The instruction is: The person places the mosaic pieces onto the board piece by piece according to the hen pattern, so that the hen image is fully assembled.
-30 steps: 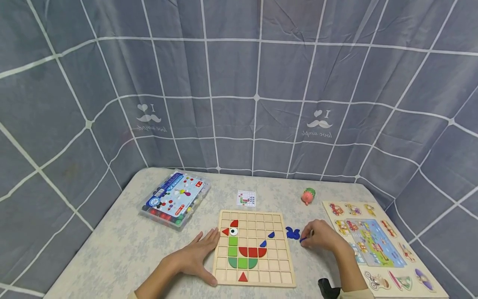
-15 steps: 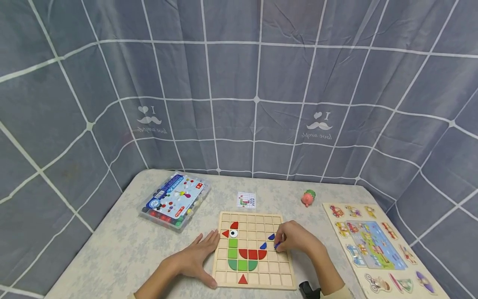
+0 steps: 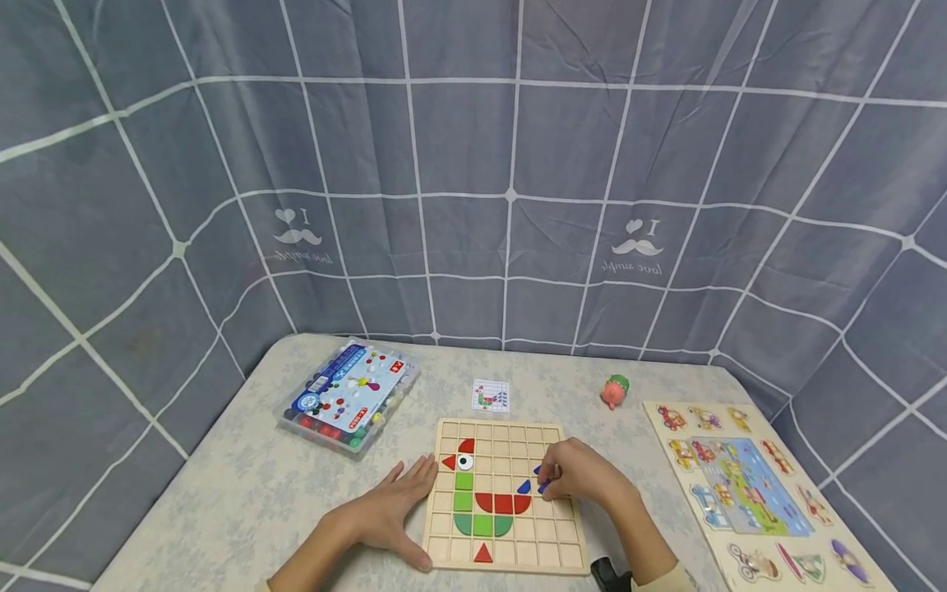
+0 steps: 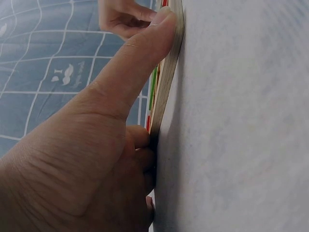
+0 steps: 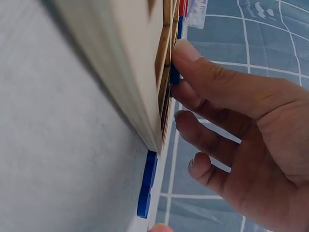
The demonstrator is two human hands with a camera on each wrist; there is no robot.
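A wooden grid board (image 3: 543, 552) lies on the table, with red, green and blue pieces forming a bird shape and a white eye piece (image 3: 465, 462). My left hand (image 3: 385, 511) rests against the board's left edge, fingers spread and thumb at the lower corner. Over the board's right side, my right hand (image 3: 588, 477) pinches a small blue puzzle piece (image 5: 175, 75) between thumb and index finger, at the grid. One blue piece (image 3: 524, 487) sits in a cell left of it; another is partly hidden by the fingers. Loose blue pieces (image 5: 147, 186) lie beside the board.
A small pattern card (image 3: 491, 396) lies behind the board. At the back left stands a clear plastic case (image 3: 348, 395) of coloured balls. A pink and green toy (image 3: 614, 392) sits at the back right, and a picture puzzle board (image 3: 769, 485) covers the right side.
My right hand has moved left from the loose blue pieces to the board, bringing one blue piece along, and has shifted only slightly since. The left hand has stayed on the board's edge.
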